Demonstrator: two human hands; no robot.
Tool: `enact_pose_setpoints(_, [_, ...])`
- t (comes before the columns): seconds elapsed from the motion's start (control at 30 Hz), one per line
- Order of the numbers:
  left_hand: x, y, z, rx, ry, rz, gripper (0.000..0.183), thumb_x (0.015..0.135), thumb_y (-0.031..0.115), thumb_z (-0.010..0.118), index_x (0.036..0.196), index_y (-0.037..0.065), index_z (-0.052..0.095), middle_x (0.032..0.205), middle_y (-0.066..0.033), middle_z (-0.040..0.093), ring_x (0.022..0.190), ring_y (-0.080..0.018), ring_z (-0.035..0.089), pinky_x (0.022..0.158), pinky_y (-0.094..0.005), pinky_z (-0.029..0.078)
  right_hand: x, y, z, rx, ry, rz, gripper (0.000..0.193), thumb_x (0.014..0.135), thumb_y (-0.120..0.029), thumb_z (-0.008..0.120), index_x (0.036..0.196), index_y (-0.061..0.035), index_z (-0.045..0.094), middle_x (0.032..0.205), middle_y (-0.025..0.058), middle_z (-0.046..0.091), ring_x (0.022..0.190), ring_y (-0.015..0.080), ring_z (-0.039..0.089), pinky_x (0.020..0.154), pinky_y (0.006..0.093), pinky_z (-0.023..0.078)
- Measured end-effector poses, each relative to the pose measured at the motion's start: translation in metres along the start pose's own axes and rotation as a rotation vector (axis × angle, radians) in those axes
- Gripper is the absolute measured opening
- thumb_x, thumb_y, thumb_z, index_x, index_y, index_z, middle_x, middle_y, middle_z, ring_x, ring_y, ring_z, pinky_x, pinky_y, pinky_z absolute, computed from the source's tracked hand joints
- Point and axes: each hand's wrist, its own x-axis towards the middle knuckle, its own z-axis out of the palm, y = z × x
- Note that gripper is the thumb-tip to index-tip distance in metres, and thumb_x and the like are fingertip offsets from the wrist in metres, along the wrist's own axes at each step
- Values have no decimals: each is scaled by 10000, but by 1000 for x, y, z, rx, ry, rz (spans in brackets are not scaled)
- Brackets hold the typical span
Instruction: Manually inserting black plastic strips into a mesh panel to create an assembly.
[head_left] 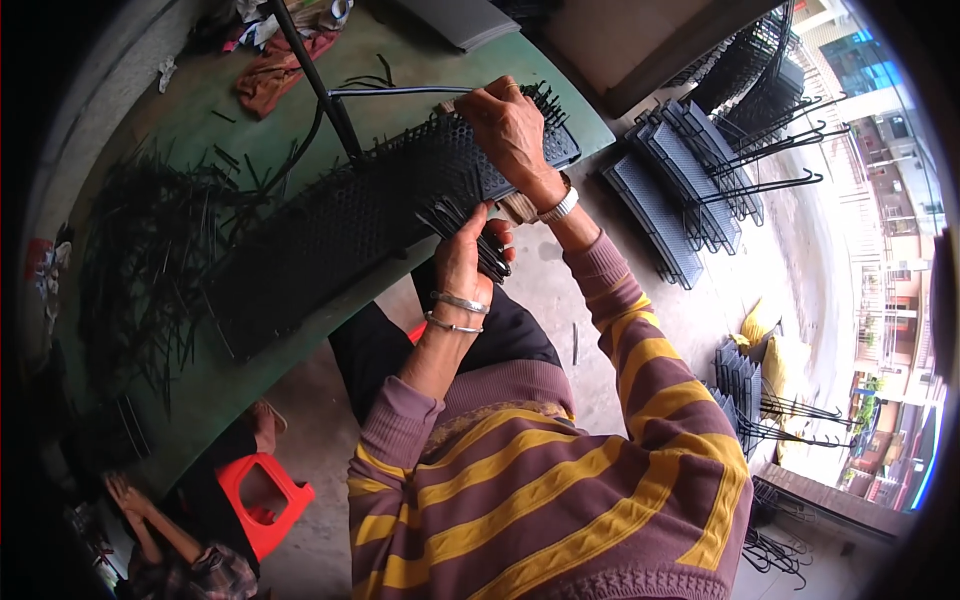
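A long black perforated mesh tray (300, 235) lies slantwise on the green table (380, 300). Thin black strips stick up along its far edge. My left hand (463, 258) is closed round a bundle of thin black strips (492, 262), just off the tray's near edge. Over the tray's right end is my right hand (508, 130), its fingers pinched together at the row of upright strips. Whatever sits between those fingertips is hidden. A dark metal rod frame (340, 125) rises from the tray's far side, one arm reaching toward my right hand.
Many loose black strips (150, 260) are heaped on the table's left. A reddish cloth (275, 75) lies at the far edge. Stacked black mesh trays with hooked rods (650, 200) stand on the floor at right. Another person's hands (130, 500) and a red stool (262, 505) are lower left.
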Motion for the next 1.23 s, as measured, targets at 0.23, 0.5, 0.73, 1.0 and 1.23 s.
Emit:
enact_pose_setpoints(0.23, [1,-2,-1,-28,14,1,192,866,226,675,967,69,629,693,-48,611,565,-132,565,466,-288,467,-16,-6,-20,243,-22,186,206,829,-230,661,999,-122,707,869,90,607,727,254,603,638,351,472])
enact_pose_setpoints(0.5, [0,-1,6,71,16,9,173,866,234,673,959,91,646,757,-38,641,623,-119,577,491,-272,453,-31,-15,-69,700,-590,417,217,883,-176,626,946,31,635,723,67,626,701,123,623,631,285,487])
enact_pose_setpoints(0.73, [3,0,11,162,-18,3,210,877,249,662,1037,113,649,875,-38,678,722,-105,586,537,-245,454,-27,0,-66,820,-655,451,139,890,-109,600,934,20,626,767,33,630,694,97,618,635,248,497])
enact_pose_setpoints(1.0, [12,-2,5,114,-12,-8,271,888,317,648,1099,149,619,969,-45,668,799,-147,603,637,-312,498,-15,5,-71,988,-648,486,114,912,-100,567,881,3,606,768,37,642,716,104,633,645,238,503])
enact_pose_setpoints(1.23, [16,-9,6,67,-39,-129,390,907,384,605,1228,178,522,1095,-39,634,1035,-218,573,903,-503,477,9,12,-66,599,-121,357,120,907,-42,553,1000,0,615,809,103,684,780,142,675,733,257,527])
